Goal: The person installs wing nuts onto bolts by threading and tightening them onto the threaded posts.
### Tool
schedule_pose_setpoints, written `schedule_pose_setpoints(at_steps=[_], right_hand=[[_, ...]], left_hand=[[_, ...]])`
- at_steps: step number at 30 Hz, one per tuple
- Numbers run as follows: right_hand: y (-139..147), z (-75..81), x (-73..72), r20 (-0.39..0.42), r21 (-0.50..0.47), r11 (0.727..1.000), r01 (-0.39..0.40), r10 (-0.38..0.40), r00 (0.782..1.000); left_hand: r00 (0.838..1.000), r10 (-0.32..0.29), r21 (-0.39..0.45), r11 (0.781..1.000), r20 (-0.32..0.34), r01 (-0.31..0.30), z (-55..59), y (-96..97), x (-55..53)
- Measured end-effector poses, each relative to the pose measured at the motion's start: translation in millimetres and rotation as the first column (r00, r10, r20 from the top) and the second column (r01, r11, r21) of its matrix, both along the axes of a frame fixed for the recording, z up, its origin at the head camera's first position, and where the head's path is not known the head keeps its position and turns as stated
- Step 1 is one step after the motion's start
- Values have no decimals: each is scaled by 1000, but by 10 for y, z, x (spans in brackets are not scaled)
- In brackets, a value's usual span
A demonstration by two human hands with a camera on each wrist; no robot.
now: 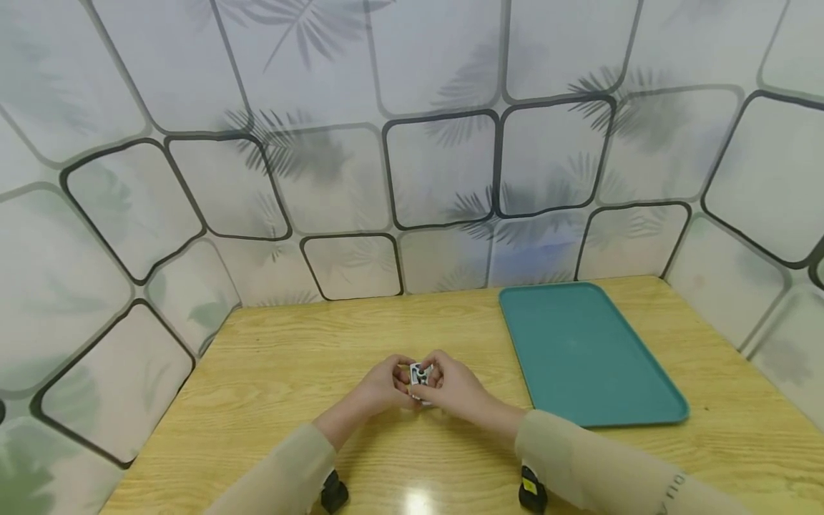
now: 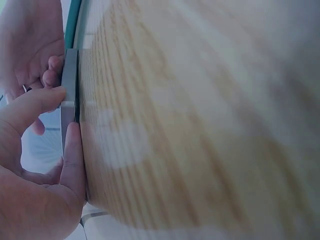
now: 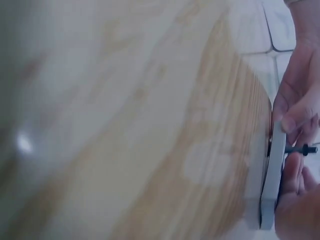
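Note:
A small, flat, light grey plate (image 1: pixel 415 375) is held just over the table between my two hands. A dark threaded bolt (image 3: pixel 305 149) sticks out from its face. My left hand (image 1: pixel 384 387) pinches the plate's left side, thumb on the near edge in the left wrist view. From the right, my right hand (image 1: pixel 455 387) grips the plate, its thumb and index finger on either side of the bolt in the head view. In the right wrist view the grey plate (image 3: pixel 272 175) appears edge-on, close over the wood. Fingers hide part of its face.
A teal tray (image 1: pixel 579 350) lies on the wooden table (image 1: pixel 309 343) at the right, beyond my right forearm. Patterned fabric walls (image 1: pixel 444 172) stand along the table's back and sides. Black wrist devices (image 1: pixel 335 492) hang under both cuffs.

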State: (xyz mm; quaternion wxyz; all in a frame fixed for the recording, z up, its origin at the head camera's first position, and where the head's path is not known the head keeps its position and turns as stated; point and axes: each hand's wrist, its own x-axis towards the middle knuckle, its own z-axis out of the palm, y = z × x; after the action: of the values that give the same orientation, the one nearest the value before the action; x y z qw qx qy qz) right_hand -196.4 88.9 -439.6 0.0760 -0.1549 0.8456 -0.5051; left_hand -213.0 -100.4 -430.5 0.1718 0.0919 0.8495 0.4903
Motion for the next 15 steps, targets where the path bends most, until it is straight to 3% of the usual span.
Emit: schedule_pose_setpoints(at_steps=[4,7,15], right_hand=[[87,-30,-28,-13,-44,996,-78,78,997],[115,-57,-47,-16,-51,995,-90,90,996],[54,-108,-21,-52,-51,999,17,-19,998]], left_hand=[[1000,-4,-9,1000,1,4,-2,3,0],[1000,-4,-5,1000,8,4,-3,2,-2],[1000,0,6,1000,15,0,-18,0,-3]])
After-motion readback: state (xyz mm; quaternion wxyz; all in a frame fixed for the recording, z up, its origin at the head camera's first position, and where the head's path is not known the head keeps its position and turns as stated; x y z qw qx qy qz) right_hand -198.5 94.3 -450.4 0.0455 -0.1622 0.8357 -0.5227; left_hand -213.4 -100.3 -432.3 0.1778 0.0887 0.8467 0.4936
